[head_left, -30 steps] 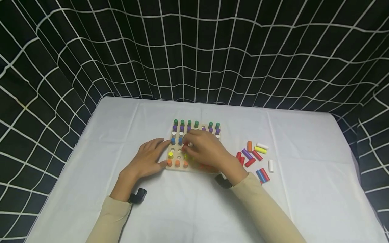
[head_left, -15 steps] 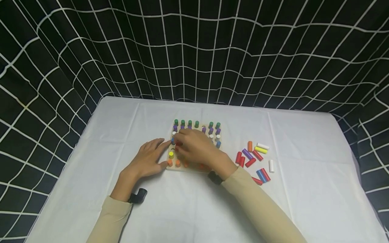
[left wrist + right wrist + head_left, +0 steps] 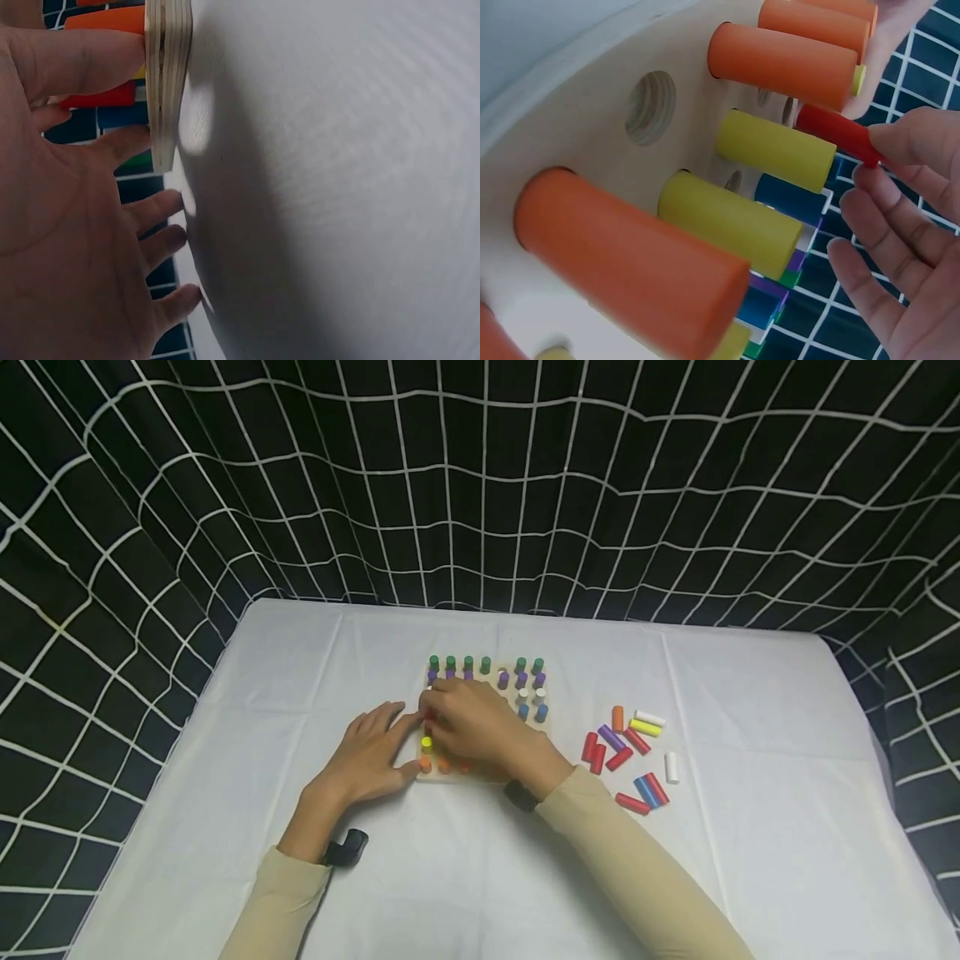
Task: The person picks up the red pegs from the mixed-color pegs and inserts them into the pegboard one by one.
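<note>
A wooden pegboard [image 3: 480, 777] carries rows of coloured pegs standing upright. My right hand [image 3: 474, 720] reaches over its left part and pinches a red peg [image 3: 836, 133] between thumb and fingertips. The peg's far end is right at the board's face, close to a yellow peg [image 3: 776, 150]. My left hand [image 3: 367, 756] lies at the board's left edge, fingers spread and fairly straight. In the left wrist view, its thumb [image 3: 97, 64] and index finger touch the board's side [image 3: 166, 90] beside an orange peg [image 3: 105, 20]. The right hand hides the middle rows in the head view.
Loose pegs lie on the white cloth to the board's right: several red pegs [image 3: 619, 759], a blue peg [image 3: 646, 792], a purple peg [image 3: 611, 737], a yellow peg [image 3: 645, 727] and white pegs [image 3: 672, 767]. A dark curtain with white netting [image 3: 480, 485] surrounds the table.
My right hand has moved left across the board with the red peg, to the leftmost column. The left hand and the board's near edge have shifted slightly right.
</note>
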Available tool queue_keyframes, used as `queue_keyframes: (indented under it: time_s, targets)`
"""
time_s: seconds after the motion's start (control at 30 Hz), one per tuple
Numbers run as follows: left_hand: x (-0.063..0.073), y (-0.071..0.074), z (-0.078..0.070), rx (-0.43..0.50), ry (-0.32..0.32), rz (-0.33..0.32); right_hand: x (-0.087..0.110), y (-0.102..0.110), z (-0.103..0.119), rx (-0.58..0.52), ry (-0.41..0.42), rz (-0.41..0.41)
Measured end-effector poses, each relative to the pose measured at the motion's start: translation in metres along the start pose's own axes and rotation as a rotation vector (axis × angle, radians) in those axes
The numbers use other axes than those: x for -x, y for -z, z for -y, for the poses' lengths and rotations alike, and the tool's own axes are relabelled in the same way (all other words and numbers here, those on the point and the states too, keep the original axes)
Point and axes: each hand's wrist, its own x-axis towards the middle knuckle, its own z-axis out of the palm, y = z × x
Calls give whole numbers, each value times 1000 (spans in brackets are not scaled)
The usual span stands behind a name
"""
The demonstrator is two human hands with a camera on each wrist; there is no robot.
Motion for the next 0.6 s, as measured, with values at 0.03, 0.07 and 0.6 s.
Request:
queue_keyframes:
  time_s: [0.03,0.07,0.6]
  targets:
    - [0,0,0,-2,-2,-4,0,0,0,-1,-2,4]
    - [-1,-1,0,-2,-3,-7,0,0,0,-2,-5,7]
    - [-6,-1,1,-32,-10,-4,-6,-8,0,10,-13,32]
